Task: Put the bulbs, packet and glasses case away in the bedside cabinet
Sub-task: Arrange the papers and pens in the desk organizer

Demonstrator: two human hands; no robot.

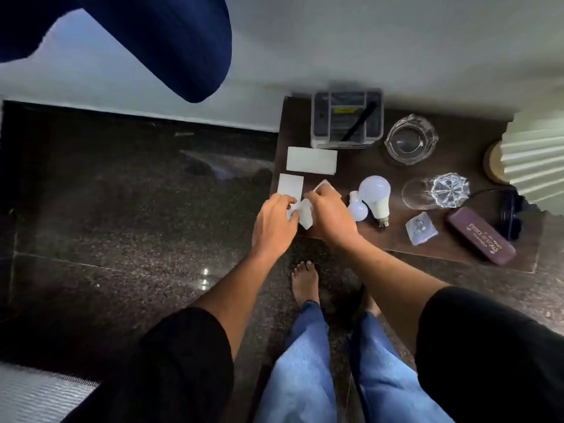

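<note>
White boxes (311, 160): flat on the dark counter (451, 242), at its left end.
Left hand (276, 221): fingers closed on a white carton (300, 213).
Right hand (331, 213): pinching the same carton.
Bulbs (374, 193): lying just right of the hands.
Packet (421, 228): between bulbs and case.
Glasses case (480, 239): near the counter's front right edge.

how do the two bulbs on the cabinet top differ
The large bulb is clearly bigger than the small bulb. The large bulb's metal base shows, pointing toward the cabinet's front edge; the small bulb's base cannot be made out. Both are white, lie on their sides, touching, untouched by either hand.
</note>
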